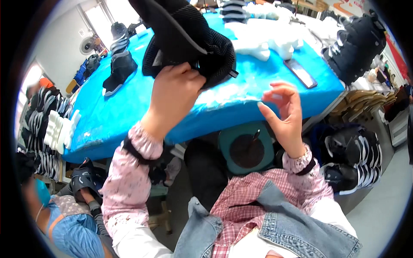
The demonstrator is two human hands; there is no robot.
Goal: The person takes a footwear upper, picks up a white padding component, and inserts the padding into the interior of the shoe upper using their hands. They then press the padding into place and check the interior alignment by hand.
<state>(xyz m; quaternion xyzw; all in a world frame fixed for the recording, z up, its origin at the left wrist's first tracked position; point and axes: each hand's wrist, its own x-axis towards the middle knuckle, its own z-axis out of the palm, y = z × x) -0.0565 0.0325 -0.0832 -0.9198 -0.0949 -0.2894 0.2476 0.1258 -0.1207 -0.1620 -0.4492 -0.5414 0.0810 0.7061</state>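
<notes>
My left hand (175,92) is closed around the edge of a black mesh shoe (219,56) and holds it up over the far side of the table's front edge. A long, flat dark piece (172,32) slants up from the shoe's opening; I cannot make out whether it is the tongue or an insole. The fingertips are partly hidden in the opening. To the right, my right hand (286,114) hovers apart from the shoe near the table edge, fingers curved and spread, with nothing in it.
The table (99,116) has a blue cover. On it are a black shoe (119,73), a phone (300,73) and white stuffing forms (254,48). Stacked black shoes (357,47) stand right, more (352,159) below. A teal stool (224,142) is under the edge. A person (73,228) sits left.
</notes>
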